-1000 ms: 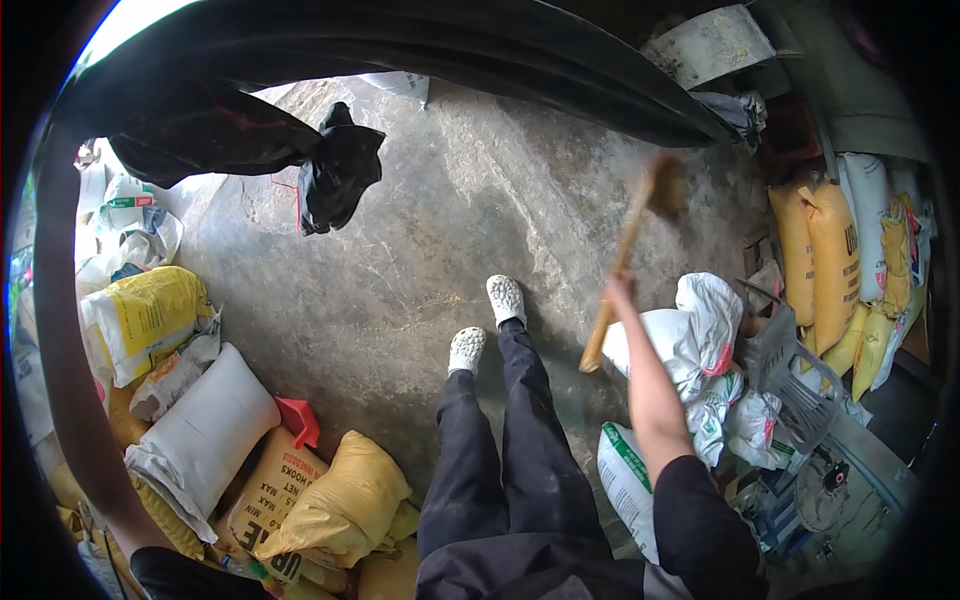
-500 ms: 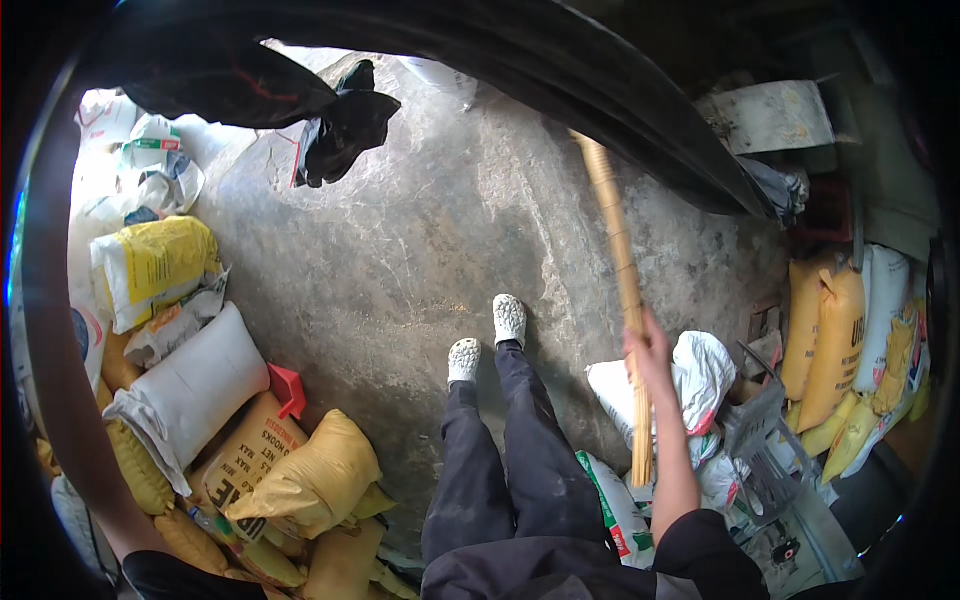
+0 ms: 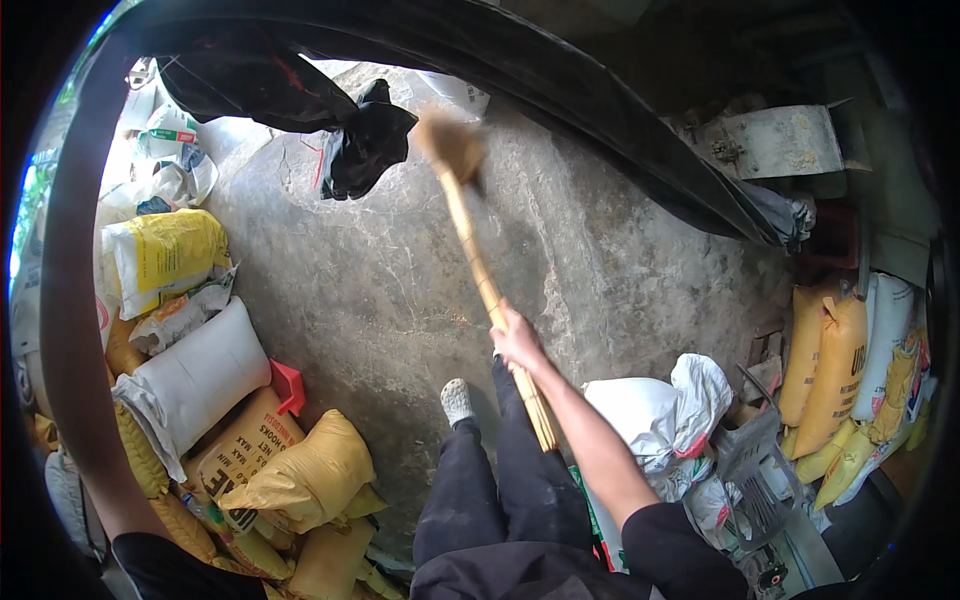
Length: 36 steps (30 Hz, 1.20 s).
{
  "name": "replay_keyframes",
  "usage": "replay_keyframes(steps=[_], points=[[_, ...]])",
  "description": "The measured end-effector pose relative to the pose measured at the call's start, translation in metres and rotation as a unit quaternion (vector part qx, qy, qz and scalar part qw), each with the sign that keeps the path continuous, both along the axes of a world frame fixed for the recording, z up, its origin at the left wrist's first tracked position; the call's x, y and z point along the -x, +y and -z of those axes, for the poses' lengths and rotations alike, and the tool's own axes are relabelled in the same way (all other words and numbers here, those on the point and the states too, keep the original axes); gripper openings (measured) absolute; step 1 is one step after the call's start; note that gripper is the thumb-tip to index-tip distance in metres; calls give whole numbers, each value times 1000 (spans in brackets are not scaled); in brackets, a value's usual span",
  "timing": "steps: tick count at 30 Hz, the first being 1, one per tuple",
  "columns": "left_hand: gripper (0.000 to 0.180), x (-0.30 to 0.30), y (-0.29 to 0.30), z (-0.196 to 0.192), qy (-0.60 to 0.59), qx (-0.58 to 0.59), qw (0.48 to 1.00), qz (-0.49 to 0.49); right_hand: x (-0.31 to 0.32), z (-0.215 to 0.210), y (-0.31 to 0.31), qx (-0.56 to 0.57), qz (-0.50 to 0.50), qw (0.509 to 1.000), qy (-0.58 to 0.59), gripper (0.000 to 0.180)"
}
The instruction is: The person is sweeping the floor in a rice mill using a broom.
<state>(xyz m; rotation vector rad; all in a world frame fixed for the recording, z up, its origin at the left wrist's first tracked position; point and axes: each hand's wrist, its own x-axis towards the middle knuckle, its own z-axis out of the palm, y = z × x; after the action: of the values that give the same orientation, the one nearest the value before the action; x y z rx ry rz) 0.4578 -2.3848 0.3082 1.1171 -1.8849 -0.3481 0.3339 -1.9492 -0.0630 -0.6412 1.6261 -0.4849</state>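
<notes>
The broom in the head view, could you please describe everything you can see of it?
The broom has a long, pale yellow-brown handle that looks like bamboo or bundled stalks, with a blurred tan brush head at the far end over the grey concrete floor. It slants from the lower right, beside the person's dark trousers, up toward the black cloth. The right hand grips the handle around its middle; the lower end runs past the forearm. The left hand is not visible on it.

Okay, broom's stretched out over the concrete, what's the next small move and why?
Probably draw the broom back toward the feet in a short stroke. The right hand holds the bamboo handle at mid-length, and the brush head is far out, near the black cloth, with bare concrete floor between it and the white shoe.
</notes>
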Motion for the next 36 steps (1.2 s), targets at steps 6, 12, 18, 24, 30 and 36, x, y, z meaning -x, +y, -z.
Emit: replay_keyframes(steps=[6,12,18,24,30,36], points=[[31,45,-12,15,72,-43,996,-9,15,-103,55,-20,42,990,-135,56],[35,140,0,65,179,-145,971,-58,-7,-49,90,105,12,976,190,57],[30,225,111,168,182,-250,947,-84,-64,-30,50,11,8,1000,-12,63],[58,212,239,280,-160,-225,952,135,-62,-96,46,-57,14,970,-237,54],[21,77,387,270,-80,-233,968,41,-23,-167,173,4,-143,985,95,61],[65,-44,583,384,-25,-564,817,-113,-46,-136,194,-196,14,975,-101,58]])
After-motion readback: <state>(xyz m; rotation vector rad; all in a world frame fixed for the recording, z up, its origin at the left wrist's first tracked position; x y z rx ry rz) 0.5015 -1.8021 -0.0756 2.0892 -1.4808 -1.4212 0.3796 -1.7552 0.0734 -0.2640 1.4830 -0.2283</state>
